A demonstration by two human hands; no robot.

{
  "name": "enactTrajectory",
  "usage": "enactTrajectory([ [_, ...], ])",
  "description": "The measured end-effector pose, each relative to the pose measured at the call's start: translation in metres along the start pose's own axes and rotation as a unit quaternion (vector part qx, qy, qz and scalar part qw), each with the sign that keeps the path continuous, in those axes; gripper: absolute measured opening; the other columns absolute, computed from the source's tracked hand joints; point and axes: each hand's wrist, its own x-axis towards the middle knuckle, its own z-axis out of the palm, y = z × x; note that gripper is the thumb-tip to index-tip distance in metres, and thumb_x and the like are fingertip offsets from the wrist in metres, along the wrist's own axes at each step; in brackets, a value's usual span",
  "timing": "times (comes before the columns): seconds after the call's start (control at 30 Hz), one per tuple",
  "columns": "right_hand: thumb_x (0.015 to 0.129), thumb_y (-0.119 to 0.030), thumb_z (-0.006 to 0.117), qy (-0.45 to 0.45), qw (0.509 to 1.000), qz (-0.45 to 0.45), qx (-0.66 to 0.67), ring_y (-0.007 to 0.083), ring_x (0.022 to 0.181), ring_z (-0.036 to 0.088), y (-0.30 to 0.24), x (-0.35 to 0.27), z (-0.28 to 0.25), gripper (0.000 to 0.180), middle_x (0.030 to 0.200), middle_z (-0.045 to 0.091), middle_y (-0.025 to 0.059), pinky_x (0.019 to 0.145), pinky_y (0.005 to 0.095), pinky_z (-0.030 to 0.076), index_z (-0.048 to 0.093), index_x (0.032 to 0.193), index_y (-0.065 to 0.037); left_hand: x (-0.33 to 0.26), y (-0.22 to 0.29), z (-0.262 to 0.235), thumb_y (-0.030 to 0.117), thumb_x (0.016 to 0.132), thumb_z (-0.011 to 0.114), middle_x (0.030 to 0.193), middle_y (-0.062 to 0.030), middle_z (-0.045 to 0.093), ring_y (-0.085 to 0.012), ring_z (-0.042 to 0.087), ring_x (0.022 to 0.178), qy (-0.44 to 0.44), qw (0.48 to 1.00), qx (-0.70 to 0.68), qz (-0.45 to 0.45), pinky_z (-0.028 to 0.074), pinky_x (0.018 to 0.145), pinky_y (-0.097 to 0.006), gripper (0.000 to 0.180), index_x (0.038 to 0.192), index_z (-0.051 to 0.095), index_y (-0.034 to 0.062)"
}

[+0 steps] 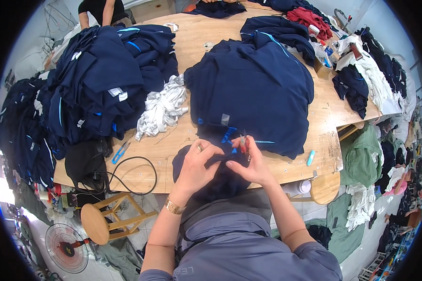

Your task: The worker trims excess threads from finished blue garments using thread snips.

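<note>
A navy garment (224, 181) with bright blue trim hangs over the table's front edge, against my lap. My left hand (198, 164), with a ring and a bracelet at the wrist, pinches a fold of it. Small red-handled thread snips (243, 145) sit in my right hand (252, 165), blades pointing away from me. The right thumb meets the same fold beside the left fingertips. Just beyond both hands lies a wide stack of navy garments (253, 89), with light blue trim and a grey label on top. The exact spot between the fingertips is partly hidden.
A tall navy clothing heap (103, 70) and a pile of white strips (162, 105) lie on the left. Blue snips (120, 152), a black cable (155, 175) and a turquoise marker (310, 158) rest near the front edge. Wooden stools (95, 224) and a fan (66, 248) stand below; people work across the table.
</note>
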Motion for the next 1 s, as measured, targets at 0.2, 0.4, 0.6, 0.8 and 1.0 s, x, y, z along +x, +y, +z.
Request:
enactTrajectory([
  [0.2, 0.066, 0.007, 0.060, 0.071, 0.989, -0.032, -0.123, 0.0210, 0.060, 0.044, 0.013, -0.006, 0.005, 0.028, 0.077, 0.044, 0.0101, 0.054, 0.0289, 0.039, 0.040, 0.083, -0.004, 0.003, 0.003, 0.000, 0.019, 0.067, 0.076, 0.081, -0.0082, 0.060, -0.0251, 0.057, 0.076, -0.025, 0.990, -0.060, -0.129, 0.045, 0.071, -0.036, 0.029, 0.088, 0.061, 0.0060],
  [0.4, 0.063, 0.011, 0.058, 0.128, 0.978, -0.077, -0.146, 0.0237, 0.059, 0.045, 0.022, -0.017, 0.009, 0.031, 0.081, 0.045, 0.0118, 0.051, 0.0296, 0.040, 0.040, 0.082, -0.003, -0.003, -0.011, -0.002, 0.005, 0.068, 0.070, 0.075, -0.0087, 0.054, -0.0226, 0.056, 0.069, -0.044, 0.994, -0.034, -0.098, 0.045, 0.065, -0.033, 0.021, 0.084, 0.056, 0.0039],
  [0.6, 0.062, 0.010, 0.059, 0.140, 0.976, -0.054, -0.156, 0.0249, 0.063, 0.048, 0.021, -0.017, 0.009, 0.031, 0.084, 0.046, 0.0124, 0.053, 0.0307, 0.041, 0.040, 0.082, -0.003, 0.002, -0.005, 0.002, -0.001, 0.068, 0.065, 0.074, -0.0086, 0.051, -0.0227, 0.056, 0.070, -0.015, 0.995, -0.043, -0.091, 0.046, 0.064, -0.031, 0.019, 0.083, 0.054, 0.0034],
  [0.8, 0.061, 0.009, 0.059, 0.096, 0.972, -0.120, -0.177, 0.0241, 0.066, 0.049, 0.011, -0.008, 0.007, 0.030, 0.086, 0.048, 0.0119, 0.055, 0.0288, 0.041, 0.042, 0.083, -0.002, 0.001, -0.002, 0.012, 0.000, 0.068, 0.066, 0.081, -0.0095, 0.052, -0.0241, 0.057, 0.074, -0.033, 0.996, -0.063, -0.053, 0.048, 0.067, -0.033, 0.024, 0.088, 0.054, 0.0042],
  [1.0, 0.073, 0.012, 0.054, 0.275, 0.961, -0.008, -0.027, 0.0131, 0.075, 0.044, 0.016, -0.012, -0.002, 0.027, 0.081, 0.042, 0.0054, 0.074, 0.0240, 0.039, 0.034, 0.077, -0.006, -0.014, -0.028, 0.016, 0.003, 0.064, 0.069, 0.081, -0.0077, 0.054, -0.0250, 0.056, 0.077, -0.038, 0.992, 0.083, -0.085, 0.045, 0.069, -0.033, 0.030, 0.090, 0.054, 0.0061],
])
